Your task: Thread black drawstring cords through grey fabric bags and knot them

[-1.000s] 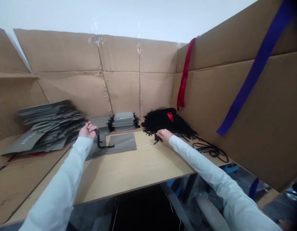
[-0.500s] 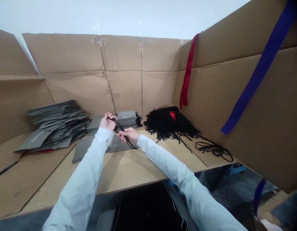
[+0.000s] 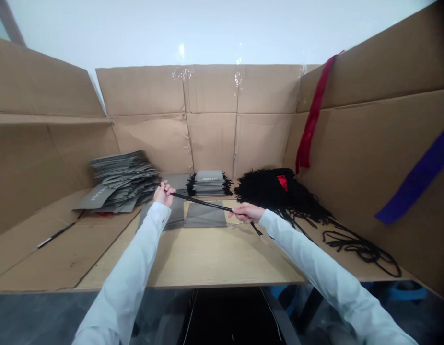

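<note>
Black cords stretch nearly straight between my two hands, above the table. My left hand is closed round one end of them. Toward the other end, my right hand pinches the cords, and a short tail hangs below it. A thin metal-looking tool, partly hidden, sticks out to the left of my right fingers. Under the cords lies a flat grey bag, with more grey pieces beside it near my left wrist. Behind them stands a neat grey stack with black cord ends at both sides.
A tall, uneven pile of grey bags sits at the left. A heap of black cords with a red tie lies at the right, and loose cords trail toward the table edge. Cardboard walls enclose the table; red and blue ribbons hang right.
My hands have moved apart, the right one going rightward. The cords, slack and looped before, are now drawn out straight. The view has turned to the left.
</note>
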Tool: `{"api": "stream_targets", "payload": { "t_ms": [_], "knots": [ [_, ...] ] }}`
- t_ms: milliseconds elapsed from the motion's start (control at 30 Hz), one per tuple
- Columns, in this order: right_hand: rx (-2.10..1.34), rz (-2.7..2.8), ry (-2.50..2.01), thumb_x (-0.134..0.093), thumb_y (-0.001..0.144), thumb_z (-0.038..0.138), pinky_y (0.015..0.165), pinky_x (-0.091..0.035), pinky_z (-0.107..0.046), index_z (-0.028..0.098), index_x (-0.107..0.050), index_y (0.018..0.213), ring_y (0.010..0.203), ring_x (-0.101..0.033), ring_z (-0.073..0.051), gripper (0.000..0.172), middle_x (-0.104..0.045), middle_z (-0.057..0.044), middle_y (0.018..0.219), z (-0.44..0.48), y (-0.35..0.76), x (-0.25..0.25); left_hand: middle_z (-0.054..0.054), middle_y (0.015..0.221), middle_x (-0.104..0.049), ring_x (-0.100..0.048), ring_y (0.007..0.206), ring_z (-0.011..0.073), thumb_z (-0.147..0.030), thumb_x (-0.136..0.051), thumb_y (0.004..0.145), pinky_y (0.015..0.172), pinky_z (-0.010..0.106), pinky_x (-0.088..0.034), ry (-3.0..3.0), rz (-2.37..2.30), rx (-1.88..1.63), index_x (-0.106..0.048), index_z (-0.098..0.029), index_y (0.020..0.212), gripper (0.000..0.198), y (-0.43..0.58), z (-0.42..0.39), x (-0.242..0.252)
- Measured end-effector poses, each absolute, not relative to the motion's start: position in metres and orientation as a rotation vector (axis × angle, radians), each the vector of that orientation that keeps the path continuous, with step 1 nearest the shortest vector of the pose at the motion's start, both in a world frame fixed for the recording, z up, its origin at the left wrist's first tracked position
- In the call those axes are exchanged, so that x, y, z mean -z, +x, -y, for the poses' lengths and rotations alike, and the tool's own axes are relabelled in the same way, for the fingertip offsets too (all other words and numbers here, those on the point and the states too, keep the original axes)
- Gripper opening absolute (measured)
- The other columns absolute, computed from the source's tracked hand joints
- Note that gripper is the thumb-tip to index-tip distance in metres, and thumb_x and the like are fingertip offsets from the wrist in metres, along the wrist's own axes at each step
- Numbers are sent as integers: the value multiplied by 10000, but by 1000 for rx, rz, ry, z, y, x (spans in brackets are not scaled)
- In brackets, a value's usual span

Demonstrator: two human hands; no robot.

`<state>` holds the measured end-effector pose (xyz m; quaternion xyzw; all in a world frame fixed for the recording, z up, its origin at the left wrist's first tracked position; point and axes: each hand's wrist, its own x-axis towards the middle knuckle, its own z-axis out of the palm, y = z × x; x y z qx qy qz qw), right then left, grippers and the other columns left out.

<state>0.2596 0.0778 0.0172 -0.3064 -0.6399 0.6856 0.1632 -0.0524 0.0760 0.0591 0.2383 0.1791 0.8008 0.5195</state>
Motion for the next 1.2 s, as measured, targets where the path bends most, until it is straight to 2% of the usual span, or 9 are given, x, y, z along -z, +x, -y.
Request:
{"api": "stream_targets", "payload": {
  "t_ms": [200,400,500,667,833,1000,1200],
  "knots": [
    [-1948,1837,-984,-553,671,381,310,-35,-159,83,-553,823,319,-119,8,334,-296,93,422,-73,275,-13,-63,436,-309,-263,331,29,-214,-298,842,402,156,-277,651,-363,-1902,-461,-142,730,210,-48,-77,-51],
    [-1909,1837,-1009,-573,650,385,307,-46,-153,77,-562,823,317,-136,10,354,-301,97,416,-71,292,-8,-65,433,-300,-258,336,30,-220,-313,839,406,158,-279,708,-369,-1908,-465,-145,734,199,-48,-75,-45],
    [-1875,1838,-988,-589,636,381,297,-110,-147,78,-570,830,315,-194,12,360,-397,73,461,-72,299,-5,-65,427,-296,-250,336,31,-217,-301,843,403,158,-274,683,-376,-1913,-462,-145,726,211,-48,-74,-46],
    [-1696,1905,-981,-622,601,368,352,-294,-172,59,-594,740,362,-413,-36,340,-548,-6,516,-77,318,-8,-56,438,-326,-254,342,37,-238,-247,855,415,167,-297,584,-397,-1913,-458,-150,718,266,-61,-74,-49],
    [-1669,1861,-1068,-664,566,325,374,-322,-160,74,-591,680,364,-438,-31,285,-571,2,527,-84,339,-11,-51,437,-338,-263,342,52,-283,-196,860,412,189,-324,524,-398,-1919,-461,-151,704,334,-79,-79,-47],
    [-1724,1800,-1128,-703,516,304,453,-403,-170,93,-599,763,431,-502,-47,341,-622,-23,636,-92,352,-5,-54,422,-319,-247,335,54,-298,-165,863,381,186,-316,474,-406,-1940,-453,-152,680,371,-87,-76,-44],
    [-1502,1689,-1222,-702,516,323,418,-391,-148,86,-616,731,424,-509,-46,331,-614,-20,591,-88,361,5,-44,445,-362,-295,337,66,-314,-104,858,371,212,-331,413,-486,-1949,-459,-175,741,399,-100,-74,-36]
  ]
}}
